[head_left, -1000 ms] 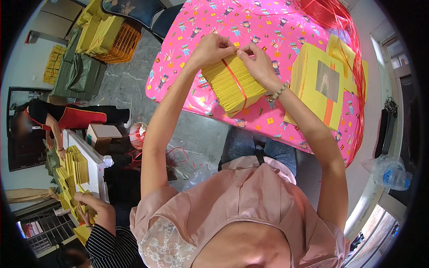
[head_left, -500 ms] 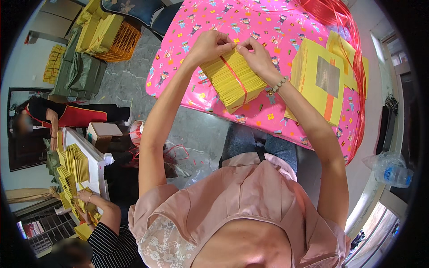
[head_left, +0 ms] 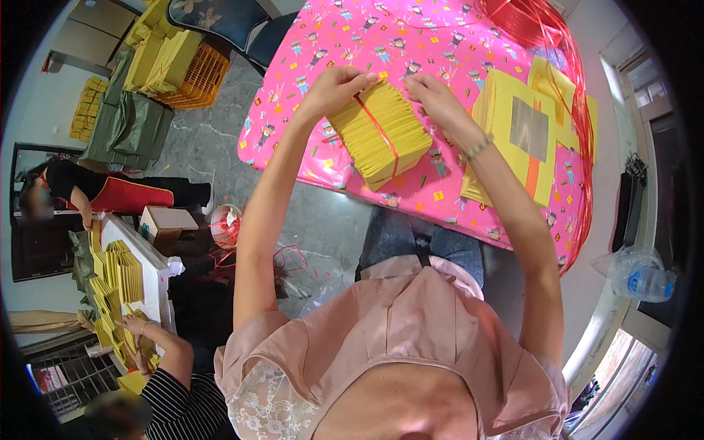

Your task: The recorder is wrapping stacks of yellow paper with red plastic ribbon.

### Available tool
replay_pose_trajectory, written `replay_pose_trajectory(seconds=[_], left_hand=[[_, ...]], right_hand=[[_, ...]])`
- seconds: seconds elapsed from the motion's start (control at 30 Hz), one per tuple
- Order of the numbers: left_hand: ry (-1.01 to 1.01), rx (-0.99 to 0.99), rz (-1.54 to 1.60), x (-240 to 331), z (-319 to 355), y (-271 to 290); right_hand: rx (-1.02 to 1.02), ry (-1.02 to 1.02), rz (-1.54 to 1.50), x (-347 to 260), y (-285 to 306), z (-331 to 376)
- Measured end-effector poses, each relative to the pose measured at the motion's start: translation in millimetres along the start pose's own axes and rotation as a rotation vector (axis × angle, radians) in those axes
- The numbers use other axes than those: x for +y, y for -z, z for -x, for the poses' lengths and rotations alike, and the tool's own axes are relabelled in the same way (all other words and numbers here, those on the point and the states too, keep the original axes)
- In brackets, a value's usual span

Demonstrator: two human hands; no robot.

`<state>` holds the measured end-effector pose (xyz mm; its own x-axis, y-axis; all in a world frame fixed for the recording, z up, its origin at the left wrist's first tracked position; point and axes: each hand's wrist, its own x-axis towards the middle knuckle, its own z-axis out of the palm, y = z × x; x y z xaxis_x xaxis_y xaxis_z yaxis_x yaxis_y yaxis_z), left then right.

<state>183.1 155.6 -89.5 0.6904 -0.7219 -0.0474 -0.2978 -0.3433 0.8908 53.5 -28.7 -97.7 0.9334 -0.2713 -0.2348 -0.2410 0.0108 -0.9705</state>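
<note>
On the pink table [head_left: 348, 44] sits a yellow stack [head_left: 411, 132] crossed by a red band [head_left: 378, 127], with the left hand [head_left: 334, 92] at its far edge, its grip impossible to tell, and the closed right hand [head_left: 436, 103] just beside the stack, near a larger yellow pile [head_left: 497, 117].

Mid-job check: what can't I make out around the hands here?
In the head view:
Red strap: its far stretch, covered by the left hand.
Yellow bundle: its underside, hidden by the bundle itself.
Right hand: whether its fingertips hold anything; too small.
Yellow stack: partly behind the right forearm.
Red cord coil: cut off by the top edge.
</note>
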Motion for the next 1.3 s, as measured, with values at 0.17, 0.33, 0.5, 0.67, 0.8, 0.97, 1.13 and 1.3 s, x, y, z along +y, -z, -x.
replay_pose_trajectory(seconds=[0.17, 0.33, 0.5, 0.67, 0.8, 0.97, 1.13, 1.3], left_hand=[[-0.095, 0.390, 0.236, -12, 48, 5], [-0.070, 0.746, 0.293, -20, 114, -81], [-0.030, 0.670, 0.439, -4, 126, -128], [-0.052, 0.632, 0.652, -13, 127, -131], [-0.044, 0.658, 0.653, -8, 122, -130], [-0.041, 0.689, 0.609, -2, 118, -127], [-0.057, 0.670, 0.663, 4, 119, -125], [-0.003, 0.487, 0.782, -35, 119, -94]], right_hand=[[0.112, 0.186, -0.052, 12, -9, 69], [0.156, 0.280, 0.020, 56, -29, 81], [0.138, 0.251, -0.118, 71, -41, 82], [0.211, 0.315, 0.049, 61, -46, 92], [0.208, 0.272, 0.072, 62, -45, 86], [0.067, 0.241, -0.116, 59, -40, 74], [0.028, 0.276, -0.161, 66, -29, 54], [0.025, 0.302, -0.127, 64, -47, 72]])
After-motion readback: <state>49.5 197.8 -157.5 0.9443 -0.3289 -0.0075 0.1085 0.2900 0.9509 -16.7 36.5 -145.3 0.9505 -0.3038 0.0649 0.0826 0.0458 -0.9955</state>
